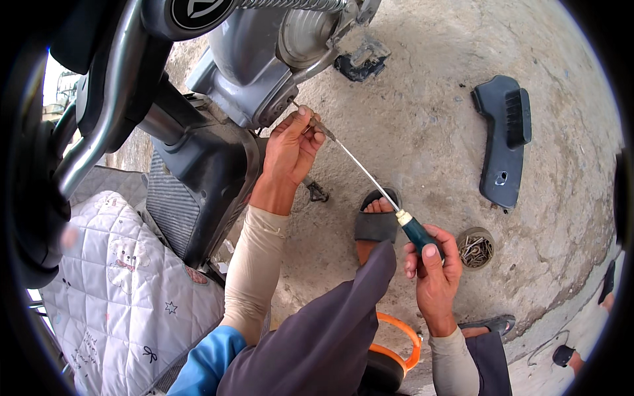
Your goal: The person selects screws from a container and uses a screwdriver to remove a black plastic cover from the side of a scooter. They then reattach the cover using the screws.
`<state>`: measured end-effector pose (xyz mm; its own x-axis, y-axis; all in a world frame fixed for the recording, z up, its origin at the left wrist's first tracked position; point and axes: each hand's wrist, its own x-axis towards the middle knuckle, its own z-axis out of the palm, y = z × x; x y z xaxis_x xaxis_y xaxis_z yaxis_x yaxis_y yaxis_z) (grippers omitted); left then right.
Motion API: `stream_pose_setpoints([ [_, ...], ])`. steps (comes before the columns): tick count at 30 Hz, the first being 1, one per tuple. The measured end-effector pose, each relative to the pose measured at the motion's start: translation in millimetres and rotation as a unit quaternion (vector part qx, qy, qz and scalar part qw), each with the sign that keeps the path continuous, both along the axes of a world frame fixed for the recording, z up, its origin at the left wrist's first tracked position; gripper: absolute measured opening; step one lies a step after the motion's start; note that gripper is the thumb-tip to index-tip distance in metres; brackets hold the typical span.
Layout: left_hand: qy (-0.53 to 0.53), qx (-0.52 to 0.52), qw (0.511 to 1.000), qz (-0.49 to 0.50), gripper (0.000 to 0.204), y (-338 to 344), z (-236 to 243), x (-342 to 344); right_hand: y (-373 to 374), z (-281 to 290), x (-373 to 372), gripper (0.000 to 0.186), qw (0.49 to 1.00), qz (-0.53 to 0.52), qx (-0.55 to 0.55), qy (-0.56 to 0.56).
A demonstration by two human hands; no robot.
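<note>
A long screwdriver (364, 169) runs diagonally from my right hand (432, 277), whose fingers wrap its dark green handle, up to my left hand (287, 148). My left hand pinches a small brownish metal piece (322, 129) at the far end of the shaft, just below a grey scooter casing (241, 79); a thin metal tip points at the casing's lower face. Whether that tip sits in it, I cannot tell. A round container of screws (476, 263) is on the concrete beside my right hand.
The scooter's body (205, 171) and chrome bar (105, 112) fill the left, above a quilted cloth (119, 297). A black plastic part (495, 158) lies right; a smaller one (360, 63) lies near the top. An orange-handled object (413, 353) is low centre. Other people's feet (573, 363) show far right.
</note>
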<state>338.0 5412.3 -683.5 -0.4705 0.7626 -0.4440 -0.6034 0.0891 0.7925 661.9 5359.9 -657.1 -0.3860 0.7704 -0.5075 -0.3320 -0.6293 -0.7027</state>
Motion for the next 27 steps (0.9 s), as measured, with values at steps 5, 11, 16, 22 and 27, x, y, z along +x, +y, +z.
stream_pose_setpoints([
  [5, 0.001, -0.003, 1.000, 0.005, 0.017, 2.5, 3.2, 4.0, 1.8, -1.5, 1.8, 0.037, 1.000, 0.001, 0.018, 0.003],
  [11, 0.004, 0.017, 1.000, -0.007, 0.016, 0.5, -1.2, -5.2, 3.5, 3.4, -0.9, 0.040, 0.998, 0.025, 0.056, -0.027],
  [16, -0.030, 0.019, 0.999, 0.008, 0.015, -1.2, -3.4, -21.1, 5.0, 9.5, -19.2, 0.040, 0.995, 0.020, 0.077, -0.052],
  [22, -0.032, 0.030, 0.999, 0.013, 0.015, 8.0, 7.3, -4.8, 19.3, 12.3, -11.3, 0.038, 0.998, 0.036, -0.034, 0.028],
  [27, -0.053, 0.005, 0.995, -0.079, 0.016, -13.2, -29.8, -1.9, -2.9, -15.5, 21.1, 0.036, 0.997, 0.069, -0.043, -0.006],
])
